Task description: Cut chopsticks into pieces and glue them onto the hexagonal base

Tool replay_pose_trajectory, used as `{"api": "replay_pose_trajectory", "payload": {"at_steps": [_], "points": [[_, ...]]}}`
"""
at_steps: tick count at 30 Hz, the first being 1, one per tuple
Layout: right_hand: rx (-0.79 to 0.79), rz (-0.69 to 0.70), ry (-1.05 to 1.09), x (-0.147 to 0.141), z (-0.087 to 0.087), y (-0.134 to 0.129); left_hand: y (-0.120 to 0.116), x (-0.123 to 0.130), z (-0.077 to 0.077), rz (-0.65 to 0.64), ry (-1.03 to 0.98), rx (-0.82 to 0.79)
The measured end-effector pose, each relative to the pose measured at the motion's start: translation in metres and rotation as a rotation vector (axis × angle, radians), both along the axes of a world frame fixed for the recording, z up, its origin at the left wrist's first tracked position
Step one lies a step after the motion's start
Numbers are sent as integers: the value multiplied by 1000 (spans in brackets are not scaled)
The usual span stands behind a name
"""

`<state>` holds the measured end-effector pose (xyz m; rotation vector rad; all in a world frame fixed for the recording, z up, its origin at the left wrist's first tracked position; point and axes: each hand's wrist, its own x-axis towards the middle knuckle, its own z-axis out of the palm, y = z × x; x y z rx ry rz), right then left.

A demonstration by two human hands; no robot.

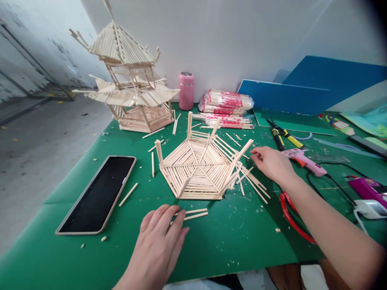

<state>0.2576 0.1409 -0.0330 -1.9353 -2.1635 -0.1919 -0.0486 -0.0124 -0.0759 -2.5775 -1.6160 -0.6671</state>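
A hexagonal base of pale sticks [198, 165] lies mid-table with upright posts at its corners. My left hand [161, 237] rests near its front edge, fingers together over two short sticks [195, 216]; whether it grips them is unclear. To the right of the base, my right hand [270, 163] has its fingertips pinched beside a stick end; what they hold, if anything, is too small to make out. Loose sticks [256, 185] fan out between the base and my right hand. Close to that hand lies a pink glue gun [306, 162].
A two-tiered stick pavilion [136, 96] stands back left, near a pink bottle [186, 91] and bagged sticks [226, 102]. A phone [98, 195] lies left. Yellow-handled pliers [284, 137], red handles [293, 219] and cables are at right. Blue boards [287, 96] lean behind.
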Motion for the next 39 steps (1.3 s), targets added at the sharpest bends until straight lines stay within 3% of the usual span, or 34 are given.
{"api": "replay_pose_trajectory", "payload": {"at_steps": [6,9,13,16,20,26,33,39], "points": [[210,-19,168,-8,29,-55,3,1,12,-17,33,-66],[267,120,374,-34,26,-93,7,1,23,-73,72,-98],[-60,466,490,-77,5,-122,11,-3,28,-130,133,-123],[-149,577,423,-101,-8,-124,11,-5,25,-175,146,-107],[-173,595,278,-118,-13,-119,10,-8,20,-216,118,-87],[-236,642,23,-128,-1,-111,13,-12,22,-270,97,-92],[-273,777,-124,-134,13,-102,13,-16,18,-301,92,-59],[-245,744,-196,-147,15,-104,13,-16,18,-290,87,-77]]}}
